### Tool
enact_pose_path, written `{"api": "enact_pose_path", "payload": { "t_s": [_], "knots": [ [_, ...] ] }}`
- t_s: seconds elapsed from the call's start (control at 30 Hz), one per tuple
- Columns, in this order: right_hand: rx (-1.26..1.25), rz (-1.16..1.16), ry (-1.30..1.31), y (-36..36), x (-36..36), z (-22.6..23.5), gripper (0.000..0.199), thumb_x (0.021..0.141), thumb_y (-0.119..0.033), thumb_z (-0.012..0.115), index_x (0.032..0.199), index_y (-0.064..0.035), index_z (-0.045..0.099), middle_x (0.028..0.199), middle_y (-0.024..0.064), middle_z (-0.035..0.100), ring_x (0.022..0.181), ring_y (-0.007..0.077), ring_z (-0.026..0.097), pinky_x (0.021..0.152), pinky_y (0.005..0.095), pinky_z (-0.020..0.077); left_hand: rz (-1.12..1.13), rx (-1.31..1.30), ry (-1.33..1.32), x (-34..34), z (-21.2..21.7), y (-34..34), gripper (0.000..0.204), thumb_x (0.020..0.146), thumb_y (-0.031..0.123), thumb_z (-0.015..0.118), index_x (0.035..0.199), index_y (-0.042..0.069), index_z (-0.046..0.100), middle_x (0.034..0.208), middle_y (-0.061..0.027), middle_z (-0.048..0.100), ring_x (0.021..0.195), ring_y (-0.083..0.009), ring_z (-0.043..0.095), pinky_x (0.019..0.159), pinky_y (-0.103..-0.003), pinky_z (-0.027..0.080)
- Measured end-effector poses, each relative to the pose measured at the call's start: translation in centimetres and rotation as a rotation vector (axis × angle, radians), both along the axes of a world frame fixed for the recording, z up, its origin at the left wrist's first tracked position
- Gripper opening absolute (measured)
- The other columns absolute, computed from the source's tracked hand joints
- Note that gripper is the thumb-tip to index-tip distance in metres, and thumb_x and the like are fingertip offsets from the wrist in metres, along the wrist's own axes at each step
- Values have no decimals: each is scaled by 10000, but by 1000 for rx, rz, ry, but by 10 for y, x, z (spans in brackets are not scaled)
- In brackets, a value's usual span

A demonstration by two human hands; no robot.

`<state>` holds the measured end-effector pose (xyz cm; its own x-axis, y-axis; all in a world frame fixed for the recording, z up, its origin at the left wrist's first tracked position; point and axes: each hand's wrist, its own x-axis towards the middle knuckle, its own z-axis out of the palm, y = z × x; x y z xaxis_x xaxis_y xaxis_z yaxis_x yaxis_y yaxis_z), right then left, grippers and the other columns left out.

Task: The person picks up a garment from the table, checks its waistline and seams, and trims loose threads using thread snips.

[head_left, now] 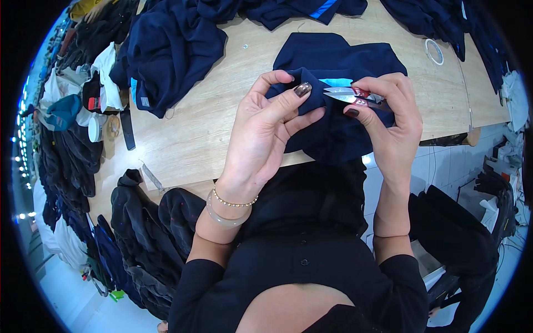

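Note:
A dark navy garment with a light blue patch lies across the near edge of the table, partly hanging over it. My left hand pinches a fold of its cloth between thumb and fingers, lifted off the table. In my right hand are small thread snips with silver blades and red grips. Their blades are parted, with the tips pointing left, close to the pinched fold. Whether a thread lies between the blades is too small to make out.
More navy garments are heaped on the wooden table at the far left and along the back. A roll of tape lies at the right. Dark clothes hang at the near left. At the lower right is a person in black.

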<state>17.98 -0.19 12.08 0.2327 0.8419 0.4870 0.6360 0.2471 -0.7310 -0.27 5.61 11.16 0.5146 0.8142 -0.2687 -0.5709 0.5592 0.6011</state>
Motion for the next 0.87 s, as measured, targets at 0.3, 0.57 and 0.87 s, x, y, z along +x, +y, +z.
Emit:
{"api": "enact_pose_path", "payload": {
  "t_s": [0.3, 0.57, 0.87],
  "knots": [
    [53, -2, -76, 3, 0, 1, 229, 689, -131, 799, 888, -76, 700, 806, 23, 562, 781, 180, 484, 648, 284, 411, -7, -2, -13, -1, 0, 1, 207, 934, 31, 582, 1126, 59, 509, 975, -83, 690, 892, -170, 697, 858, -363, 592],
    [127, -29, -244, -1, 1, 2, 303, 636, -174, 815, 909, -93, 712, 806, 25, 549, 776, 196, 458, 666, 309, 378, -1, 4, -3, -1, 1, 2, 209, 935, 34, 583, 1124, 65, 501, 979, -80, 689, 886, -160, 696, 858, -361, 591],
    [142, -30, -269, 3, 0, 3, 305, 624, -158, 818, 908, -108, 717, 799, 21, 554, 785, 195, 465, 702, 323, 370, -5, 4, 19, 0, 2, 1, 209, 940, 31, 574, 1130, 69, 498, 977, -78, 686, 887, -158, 693, 861, -364, 589]
  ]
}}
